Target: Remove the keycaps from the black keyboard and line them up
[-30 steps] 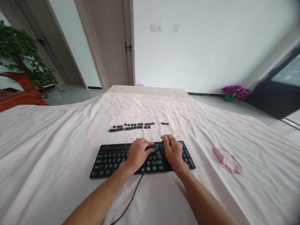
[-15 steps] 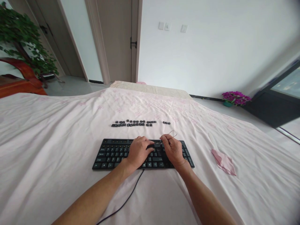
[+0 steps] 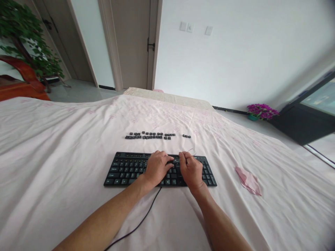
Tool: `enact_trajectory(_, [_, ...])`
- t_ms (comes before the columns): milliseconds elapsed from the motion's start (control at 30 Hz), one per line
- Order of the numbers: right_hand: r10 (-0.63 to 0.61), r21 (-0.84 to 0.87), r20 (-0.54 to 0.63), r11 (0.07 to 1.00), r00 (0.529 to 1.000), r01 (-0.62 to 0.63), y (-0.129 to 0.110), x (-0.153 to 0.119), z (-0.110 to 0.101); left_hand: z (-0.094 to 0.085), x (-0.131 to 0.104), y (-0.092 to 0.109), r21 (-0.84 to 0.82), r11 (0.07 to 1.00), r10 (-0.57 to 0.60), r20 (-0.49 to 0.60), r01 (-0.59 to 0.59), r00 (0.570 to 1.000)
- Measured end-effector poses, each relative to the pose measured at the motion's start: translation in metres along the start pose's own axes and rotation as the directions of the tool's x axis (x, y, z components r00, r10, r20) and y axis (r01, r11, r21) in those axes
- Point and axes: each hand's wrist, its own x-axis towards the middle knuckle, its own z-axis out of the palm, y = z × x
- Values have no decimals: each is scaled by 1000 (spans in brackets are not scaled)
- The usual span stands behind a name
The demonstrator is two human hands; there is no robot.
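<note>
A black keyboard (image 3: 125,175) lies on the pink-white cloth, with its upper-row keycaps off in places. My left hand (image 3: 157,167) rests over its middle, thumb and forefinger apart, near the keys right of centre. My right hand (image 3: 192,170) is over the keyboard's right part, closed around a thin wire keycap puller (image 3: 193,152). The puller's wire loop sticks out above the knuckles; its other end is hidden at the fingertips. Beyond the keyboard, loose black keycaps (image 3: 152,137) lie in two rows, and a small group of keycaps (image 3: 186,136) sits to their right.
A folded pink cloth (image 3: 248,180) lies right of the keyboard. The keyboard's cable (image 3: 140,223) runs toward me between my forearms. Past the covered surface stand a red wooden chair (image 3: 28,83), a leafy plant (image 3: 23,35) and a pot of magenta flowers (image 3: 262,111).
The camera view has shifted slightly. My right hand has turned a little, and the wire loop sits slightly lower. My left hand stays in about the same place on the keyboard.
</note>
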Motion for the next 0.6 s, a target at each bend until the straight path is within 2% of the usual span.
enact_trajectory(167, [41, -30, -50, 999, 998, -42, 4, -4, 2, -1, 0, 0, -10, 1000, 0, 5, 0, 1000])
enact_trajectory(400, [188, -18, -113, 981, 976, -191, 4, -4, 4, 0, -1, 1, -7, 1000, 5, 15, -5, 1000])
enact_trajectory(600, [195, -90, -101, 975, 976, -204, 0, -4, 8, 0, -2, 0, -7, 1000, 27, 10, -27, 1000])
